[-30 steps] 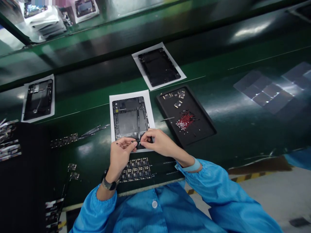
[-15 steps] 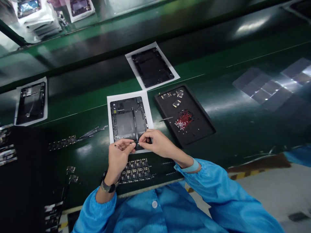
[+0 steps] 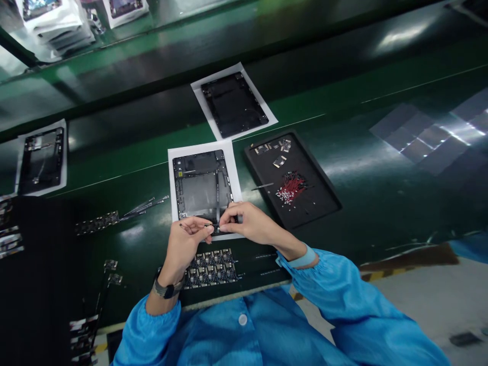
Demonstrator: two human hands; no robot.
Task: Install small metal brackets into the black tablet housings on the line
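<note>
At the far left of the green counter (image 3: 381,152) a stripped shell (image 3: 41,158) lies on its own white sheet, which I take to be there to keep its face off the surface. Nearer in, a strip of small boards (image 3: 97,222) and some slim metal tools (image 3: 147,206) lie loose, within easy reach. The left hand (image 3: 188,241), with a wristwatch (image 3: 165,290) on its wrist, has its fingers pinched shut on a thin tool (image 3: 194,224), held almost flat so that its tip points right toward the work. Just below the hands sits a panel of little circuit boards (image 3: 211,265), close to the counter's near edge, probably as ready stock. The open tablet shell (image 3: 201,185) lies face down on a white sheet (image 3: 173,203) straight ahead of the person, and both hands meet at its near edge. There the right hand (image 3: 247,223) has its fingertips together on a small part (image 3: 216,225), steadying it against the shell; the part is too small to make out further. Farther back a second dark shell (image 3: 233,103) waits on another sheet. To the right, a black tray (image 3: 324,203) keeps a bundle of red wires (image 3: 292,185) and a few tiny boards (image 3: 279,161) from scattering. I can read no brand, label or writing anywhere.
</note>
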